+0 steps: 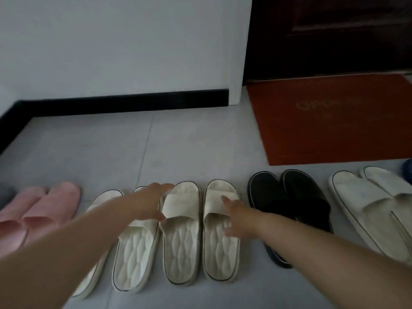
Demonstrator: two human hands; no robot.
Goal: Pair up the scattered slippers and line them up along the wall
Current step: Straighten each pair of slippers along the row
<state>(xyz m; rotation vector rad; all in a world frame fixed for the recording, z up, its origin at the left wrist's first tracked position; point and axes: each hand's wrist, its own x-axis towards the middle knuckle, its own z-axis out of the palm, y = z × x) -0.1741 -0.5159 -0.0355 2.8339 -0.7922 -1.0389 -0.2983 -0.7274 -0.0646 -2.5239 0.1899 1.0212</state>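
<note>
Slippers: five pairs in row on tiled floor (189, 141), toes toward wall (111, 52), none touching it.
Left to right: pink pair (44, 210), outer cream pair (133, 248), middle cream pair (180, 241), black pair (301, 201), white pair (365, 204).
Left hand (151, 204): fingers straight, at left strap edge of middle cream pair.
Right hand (236, 217): fingers spread, on that pair's right slipper.
Hands apart, neither gripping.
Red doormat (323, 121) beyond black pair.

No writing is legible: the red doormat (330, 121) bears a faint gold mark, and the cream slipper (181, 241) left of it a blurred embossing on its strap.
</note>
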